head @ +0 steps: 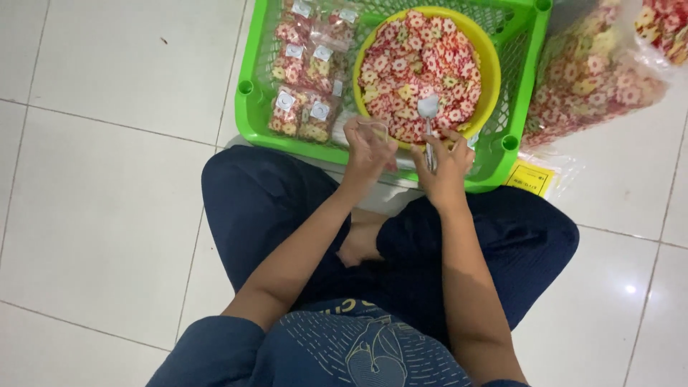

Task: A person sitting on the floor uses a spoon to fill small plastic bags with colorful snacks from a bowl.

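A yellow bowl (pixel 487 64) full of small red, white and yellow flower-shaped crackers stands in a green plastic basket (pixel 252 107). My right hand (pixel 448 161) grips a white spoon (pixel 428 107) whose head rests on the crackers at the bowl's near rim. Just left of it, my left hand (pixel 367 147) pinches a small clear plastic bag (pixel 373 127) at the basket's front edge. Several filled small packets (pixel 304 68) with round white labels lie in the basket's left part.
A large clear bag (pixel 591 72) stuffed with the same crackers lies to the right of the basket. A yellow paper slip (pixel 532 177) lies under it on the white tiled floor. I sit cross-legged in dark trousers behind the basket.
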